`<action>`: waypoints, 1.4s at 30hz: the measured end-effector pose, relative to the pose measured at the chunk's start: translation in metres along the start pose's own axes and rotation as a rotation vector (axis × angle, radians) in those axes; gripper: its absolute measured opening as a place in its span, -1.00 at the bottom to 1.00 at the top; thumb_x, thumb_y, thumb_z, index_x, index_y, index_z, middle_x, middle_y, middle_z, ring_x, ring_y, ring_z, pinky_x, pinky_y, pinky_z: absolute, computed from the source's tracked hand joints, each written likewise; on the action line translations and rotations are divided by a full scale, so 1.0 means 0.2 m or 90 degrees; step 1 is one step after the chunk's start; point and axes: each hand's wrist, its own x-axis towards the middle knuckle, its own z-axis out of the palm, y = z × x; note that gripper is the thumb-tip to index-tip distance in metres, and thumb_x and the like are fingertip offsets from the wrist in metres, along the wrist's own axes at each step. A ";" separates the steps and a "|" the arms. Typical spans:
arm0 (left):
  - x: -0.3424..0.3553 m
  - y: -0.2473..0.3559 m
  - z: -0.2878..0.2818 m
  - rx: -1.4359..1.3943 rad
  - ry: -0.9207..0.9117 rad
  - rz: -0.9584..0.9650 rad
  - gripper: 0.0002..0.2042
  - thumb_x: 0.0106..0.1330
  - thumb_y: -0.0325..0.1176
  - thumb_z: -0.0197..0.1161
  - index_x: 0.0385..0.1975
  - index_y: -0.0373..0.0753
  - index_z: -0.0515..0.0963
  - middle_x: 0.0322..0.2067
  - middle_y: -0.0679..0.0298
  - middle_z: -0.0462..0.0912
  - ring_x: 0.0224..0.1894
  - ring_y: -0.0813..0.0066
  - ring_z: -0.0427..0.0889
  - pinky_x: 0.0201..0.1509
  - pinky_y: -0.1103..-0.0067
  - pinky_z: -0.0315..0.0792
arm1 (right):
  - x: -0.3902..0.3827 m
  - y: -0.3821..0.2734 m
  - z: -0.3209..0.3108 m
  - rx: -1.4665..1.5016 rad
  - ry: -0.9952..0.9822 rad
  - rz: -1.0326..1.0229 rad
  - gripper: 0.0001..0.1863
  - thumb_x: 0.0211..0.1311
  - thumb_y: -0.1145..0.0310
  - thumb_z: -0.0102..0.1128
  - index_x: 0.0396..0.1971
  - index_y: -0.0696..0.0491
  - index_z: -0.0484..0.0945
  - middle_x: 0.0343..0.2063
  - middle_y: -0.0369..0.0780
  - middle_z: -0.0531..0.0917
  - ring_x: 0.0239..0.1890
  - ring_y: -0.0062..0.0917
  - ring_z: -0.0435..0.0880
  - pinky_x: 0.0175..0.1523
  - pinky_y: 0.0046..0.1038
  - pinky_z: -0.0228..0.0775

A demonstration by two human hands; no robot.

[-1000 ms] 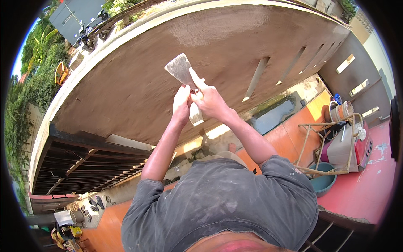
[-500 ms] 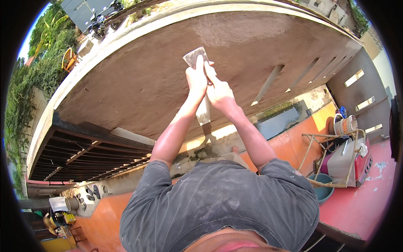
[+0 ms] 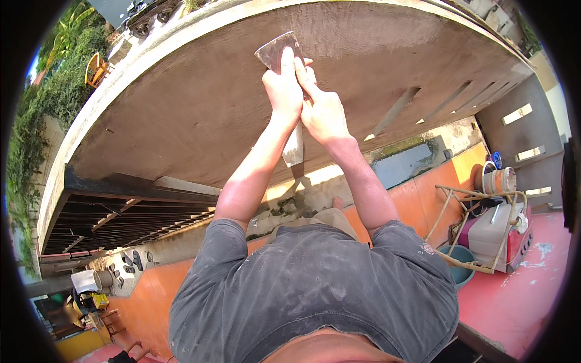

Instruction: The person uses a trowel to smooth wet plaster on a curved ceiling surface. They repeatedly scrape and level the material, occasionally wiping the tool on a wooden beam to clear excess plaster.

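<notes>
Both my arms reach out to a wide brown plastered wall (image 3: pixel 181 115). My left hand (image 3: pixel 282 88) and my right hand (image 3: pixel 325 114) are closed together around a flat metal scraper (image 3: pixel 276 51). Its grey blade sticks out past my fingertips and lies against the plaster near the wall's upper edge. The pale handle (image 3: pixel 293 149) hangs out behind my wrists. My left index finger stretches along the blade. My grey, dust-marked shirt (image 3: pixel 315 290) fills the lower part of the view.
A wooden trestle frame (image 3: pixel 451 209) stands at the right around a white and red box (image 3: pixel 497 233) and a teal basin (image 3: pixel 461 269). A stained bucket (image 3: pixel 500 179) sits behind them. A dark slatted gate (image 3: pixel 121 209) lies left, bushes beyond it.
Both hands have slid the scraper further up the plaster toward the wall's top edge, and my arms have stretched out straighter.
</notes>
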 end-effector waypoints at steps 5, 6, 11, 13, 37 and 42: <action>-0.05 -0.03 0.01 -0.015 -0.010 -0.086 -0.52 0.59 -0.12 0.08 -0.41 -0.47 0.61 -0.64 0.20 0.57 -0.65 0.50 0.52 -0.58 0.55 0.39 | -0.06 0.03 0.00 -0.015 -0.025 0.061 -0.14 0.33 0.39 0.10 0.52 -0.62 0.00 -0.37 0.07 0.71 -0.26 0.03 0.74 -0.04 0.00 0.58; -0.03 -0.02 0.02 -0.021 -0.010 -0.073 -0.52 0.59 -0.12 0.08 -0.41 -0.48 0.60 -0.64 0.21 0.56 -0.65 0.50 0.52 -0.58 0.55 0.39 | -0.04 0.01 -0.01 -0.032 -0.029 0.065 -0.14 0.33 0.39 0.10 0.52 -0.62 0.00 -0.37 0.07 0.71 -0.26 0.02 0.74 -0.04 0.00 0.58; -0.01 0.08 0.06 -0.049 0.009 -0.053 -0.52 0.58 -0.13 0.09 -0.42 -0.49 0.60 -0.64 0.20 0.56 -0.65 0.50 0.52 -0.59 0.57 0.38 | -0.01 -0.09 -0.10 -0.056 -0.047 0.036 -0.15 0.34 0.38 0.07 0.52 -0.62 0.01 -0.39 0.07 0.70 -0.26 0.00 0.74 -0.03 -0.02 0.58; -0.07 0.03 0.04 -0.033 0.007 -0.097 -0.52 0.58 -0.12 0.09 -0.42 -0.49 0.60 -0.65 0.21 0.56 -0.66 0.51 0.52 -0.60 0.57 0.38 | -0.05 0.00 -0.05 0.004 -0.032 0.018 -0.17 0.35 0.37 0.08 0.52 -0.60 0.02 -0.42 0.07 0.70 -0.29 0.02 0.74 -0.05 -0.03 0.59; -0.01 0.10 0.08 -0.030 -0.030 -0.085 -0.52 0.57 -0.12 0.11 -0.38 -0.50 0.63 -0.63 0.20 0.57 -0.63 0.50 0.53 -0.57 0.57 0.42 | 0.00 -0.07 -0.08 0.006 0.022 -0.012 -0.16 0.27 0.58 0.04 0.54 -0.32 0.12 -0.36 0.19 0.64 -0.34 0.10 0.71 -0.13 -0.20 0.59; -0.10 0.02 -0.05 0.032 -0.076 -0.128 -0.54 0.58 -0.09 0.07 -0.23 -0.46 0.65 -0.51 0.17 0.67 -0.51 0.48 0.63 -0.43 0.55 0.52 | -0.13 0.04 -0.07 0.175 -0.037 -0.062 -0.18 0.30 0.57 0.10 0.55 -0.10 0.08 -0.13 0.10 0.69 -0.16 -0.17 0.76 -0.01 -0.36 0.55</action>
